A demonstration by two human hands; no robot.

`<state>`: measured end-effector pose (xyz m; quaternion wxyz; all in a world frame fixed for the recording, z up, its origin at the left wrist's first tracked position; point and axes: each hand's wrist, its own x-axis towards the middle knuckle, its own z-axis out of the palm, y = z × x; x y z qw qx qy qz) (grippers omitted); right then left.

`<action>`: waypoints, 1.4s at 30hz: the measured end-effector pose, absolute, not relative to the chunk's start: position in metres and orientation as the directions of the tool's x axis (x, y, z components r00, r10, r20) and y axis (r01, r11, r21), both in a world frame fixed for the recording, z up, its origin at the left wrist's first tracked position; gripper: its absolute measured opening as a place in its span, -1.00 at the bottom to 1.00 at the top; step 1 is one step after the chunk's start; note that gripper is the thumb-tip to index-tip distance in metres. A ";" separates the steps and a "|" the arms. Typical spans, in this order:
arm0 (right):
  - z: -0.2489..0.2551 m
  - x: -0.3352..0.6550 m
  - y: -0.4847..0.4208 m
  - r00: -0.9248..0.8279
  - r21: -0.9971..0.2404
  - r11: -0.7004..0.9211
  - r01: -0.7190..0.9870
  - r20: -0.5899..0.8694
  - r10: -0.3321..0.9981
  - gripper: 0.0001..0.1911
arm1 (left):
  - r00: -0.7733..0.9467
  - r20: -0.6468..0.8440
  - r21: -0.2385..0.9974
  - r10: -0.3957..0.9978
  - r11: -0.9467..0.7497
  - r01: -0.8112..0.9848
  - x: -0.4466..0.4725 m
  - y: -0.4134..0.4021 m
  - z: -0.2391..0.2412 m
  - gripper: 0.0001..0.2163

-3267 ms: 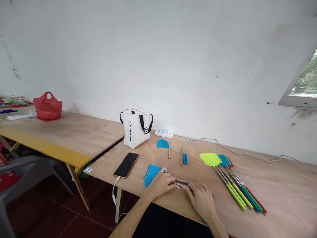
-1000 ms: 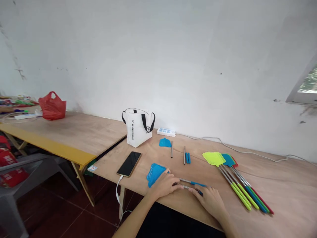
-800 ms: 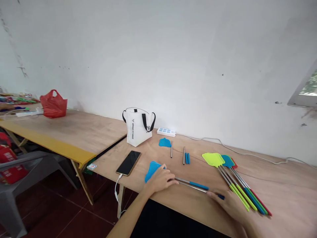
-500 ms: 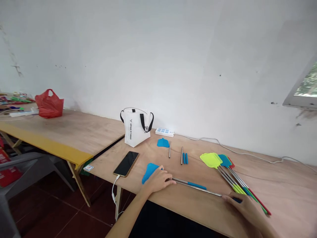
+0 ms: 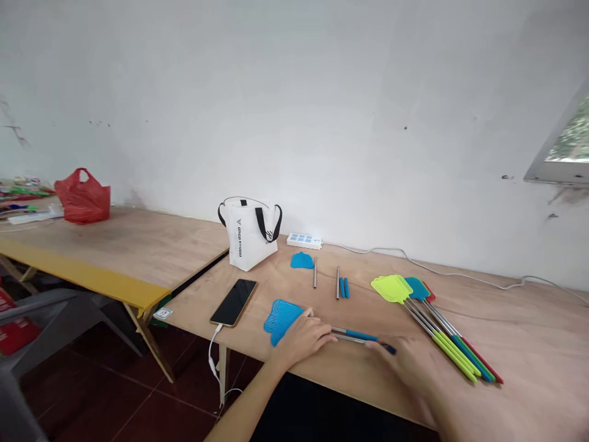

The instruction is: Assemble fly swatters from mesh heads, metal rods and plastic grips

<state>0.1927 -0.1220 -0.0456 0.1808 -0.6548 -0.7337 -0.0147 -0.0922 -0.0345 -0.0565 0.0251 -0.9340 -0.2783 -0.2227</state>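
My left hand [image 5: 307,339] clasps two steel-shafted swatters [image 5: 281,316], blue mesh heads at its ten o'clock; my blurred right hand [image 5: 409,362] grips one dark-blue handle [image 5: 390,349] at three.

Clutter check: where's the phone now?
Head view, left of centre: the phone lies on the table, in front of the white bag and left of the left hand.

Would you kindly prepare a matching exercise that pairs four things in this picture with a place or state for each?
Things:
1. Phone
2. Red bag
3. White bag
4. Left hand

Places or states:
A. Over the blue swatters
B. Fitted with black handles
C. Attached to a white cable
D. On the table with the yellow edge

Pairs: 1-C, 2-D, 3-B, 4-A
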 end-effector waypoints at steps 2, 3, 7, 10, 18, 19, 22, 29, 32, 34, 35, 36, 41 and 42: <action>-0.055 0.155 -0.115 -0.080 -0.147 0.131 0.980 0.310 0.947 -0.47 | 0.764 0.413 0.053 0.495 -0.851 0.523 -0.089 -0.035 -0.057 -0.52; -0.059 0.141 -0.113 -0.097 -0.126 0.143 0.982 0.316 0.944 -0.51 | 0.770 0.408 0.047 0.491 -0.854 0.519 -0.089 -0.035 -0.058 -0.52; -0.068 0.120 -0.112 -0.089 -0.068 0.117 0.991 0.324 0.942 -0.58 | 0.773 0.407 0.049 0.487 -0.856 0.514 -0.093 -0.033 -0.059 -0.53; -0.069 0.125 -0.115 -0.095 -0.046 0.117 0.992 0.331 0.939 -0.60 | 0.773 0.409 0.043 0.485 -0.857 0.514 -0.092 -0.033 -0.059 -0.56; -0.070 0.124 -0.114 -0.146 0.011 0.151 0.989 0.336 0.931 -0.58 | 0.796 0.399 -0.009 0.456 -0.866 0.500 -0.090 -0.035 -0.057 -0.63; -0.071 0.123 -0.114 -0.158 0.013 0.164 0.986 0.339 0.928 -0.58 | 0.797 0.398 -0.019 0.453 -0.865 0.501 -0.090 -0.035 -0.057 -0.64; -0.071 0.122 -0.113 -0.205 0.015 0.214 0.977 0.359 0.910 -0.56 | 0.802 0.399 -0.049 0.445 -0.863 0.503 -0.089 -0.037 -0.056 -0.64; -0.072 0.122 -0.114 -0.193 0.018 0.201 0.980 0.366 0.911 -0.57 | 0.796 0.368 0.016 0.481 -0.859 0.512 -0.087 -0.038 -0.056 -0.60; -0.073 0.122 -0.114 -0.181 0.008 0.192 0.981 0.363 0.914 -0.61 | 0.765 0.365 0.088 0.531 -0.838 0.539 -0.088 -0.038 -0.055 -0.58; -0.073 0.122 -0.114 -0.180 0.007 0.192 0.981 0.376 0.909 -0.61 | 0.753 0.364 0.108 0.549 -0.827 0.551 -0.088 -0.039 -0.054 -0.59; -0.074 0.122 -0.114 -0.179 0.007 0.191 0.982 0.384 0.906 -0.60 | 0.749 0.365 0.110 0.553 -0.824 0.555 -0.088 -0.039 -0.054 -0.59; -0.074 0.122 -0.114 -0.177 0.004 0.190 0.982 0.391 0.903 -0.59 | 0.746 0.366 0.109 0.555 -0.822 0.559 -0.088 -0.040 -0.054 -0.60; -0.073 0.124 -0.114 -0.199 -0.030 0.227 0.974 0.377 0.905 -0.54 | 0.761 0.371 0.087 0.532 -0.836 0.542 -0.087 -0.039 -0.057 -0.57; -0.072 0.125 -0.114 -0.199 -0.033 0.229 0.973 0.380 0.903 -0.53 | 0.766 0.372 0.081 0.525 -0.840 0.536 -0.087 -0.039 -0.058 -0.57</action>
